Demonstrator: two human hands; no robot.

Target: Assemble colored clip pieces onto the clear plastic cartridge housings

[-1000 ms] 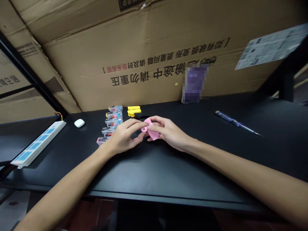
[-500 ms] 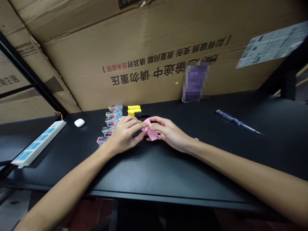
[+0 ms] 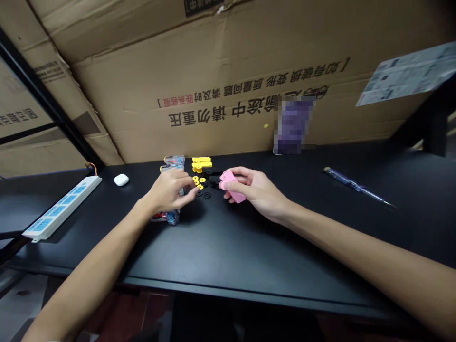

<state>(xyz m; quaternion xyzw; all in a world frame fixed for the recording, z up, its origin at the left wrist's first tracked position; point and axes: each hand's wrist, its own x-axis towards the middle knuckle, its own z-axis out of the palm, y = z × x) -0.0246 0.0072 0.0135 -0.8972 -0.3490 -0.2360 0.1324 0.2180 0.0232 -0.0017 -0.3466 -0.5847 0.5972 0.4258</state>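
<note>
My right hand (image 3: 261, 192) grips a pink plastic part (image 3: 234, 186) between thumb and fingers, just above the black table. What the part belongs to, I cannot make out. My left hand (image 3: 170, 191) is at the small yellow rings (image 3: 202, 180), its thumb and forefinger slightly apart with nothing visible between them. Black rings (image 3: 207, 195) lie beside the yellow ones. Under and around the left hand are clear plastic pieces with coloured parts inside (image 3: 173, 217), partly covered by the hand. Behind the rings sit yellow plastic parts (image 3: 201, 164) and a black part (image 3: 213, 175).
A screwdriver (image 3: 358, 187) lies on the right of the table (image 3: 228, 256). At the left are a white earphone case (image 3: 121, 180) and a power strip (image 3: 64, 209). A large cardboard sheet (image 3: 142, 128) stands along the back, with a blurred purple packet (image 3: 294, 126) leaning on it.
My left hand has let go of the pink part and moved left to the rings, uncovering them. The pink part stays in my right hand, turned somewhat. The view has shifted slightly.
</note>
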